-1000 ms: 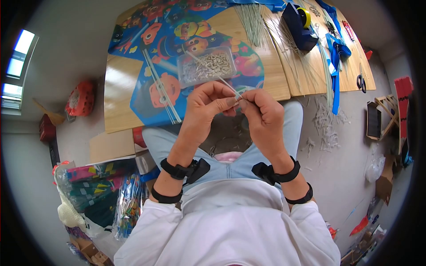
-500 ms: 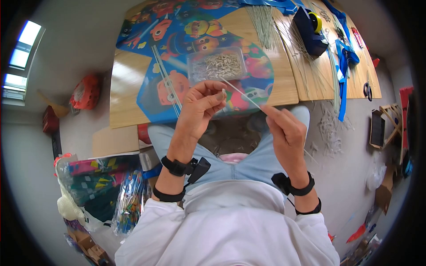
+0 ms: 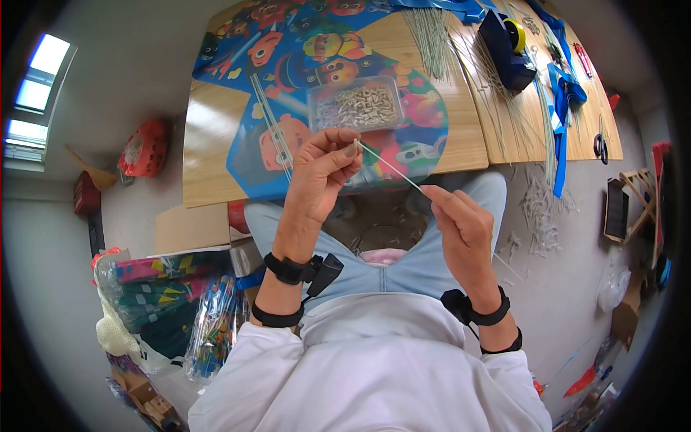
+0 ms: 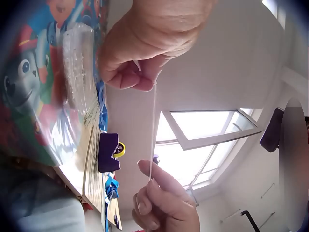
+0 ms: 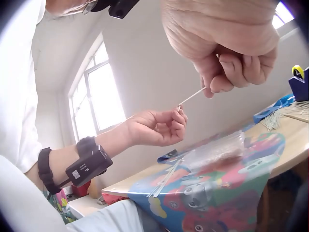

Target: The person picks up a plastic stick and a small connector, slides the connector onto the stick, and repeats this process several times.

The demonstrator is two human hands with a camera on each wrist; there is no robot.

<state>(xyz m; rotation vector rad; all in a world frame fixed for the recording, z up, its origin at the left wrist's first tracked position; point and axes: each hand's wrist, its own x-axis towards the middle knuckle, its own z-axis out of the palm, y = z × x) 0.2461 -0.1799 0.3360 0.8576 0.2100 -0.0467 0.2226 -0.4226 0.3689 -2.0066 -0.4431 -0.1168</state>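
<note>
A thin white rod [image 3: 391,167] slants between the two hands. My right hand [image 3: 464,227] pinches it partway along with thumb and forefinger, and its tail runs on past the palm to the lower right. My left hand [image 3: 324,173] pinches a small white piece [image 3: 358,143] between thumb and fingertip, mostly hidden by the fingers. The rod's far end is right at that piece. In the right wrist view, the piece [image 5: 179,107] shows at the left fingertips. Just beyond the left hand stands a clear plastic box [image 3: 314,108] with many small pale pieces [image 3: 367,106] in it.
The box stands on a cartoon-printed sheet [image 3: 248,169] over the wooden table [image 3: 205,137]. Several white rods [image 3: 270,126] lie left. A bundle of rods [image 3: 428,43], a tape dispenser [image 3: 504,54], blue ribbon [image 3: 565,90] and scissors [image 3: 600,146] lie right. White scraps [image 3: 543,216] litter the floor.
The hands were together at the rod; my right hand has drawn right and down, sliding apart from the left. The rod's end has since come to the left fingertips.
</note>
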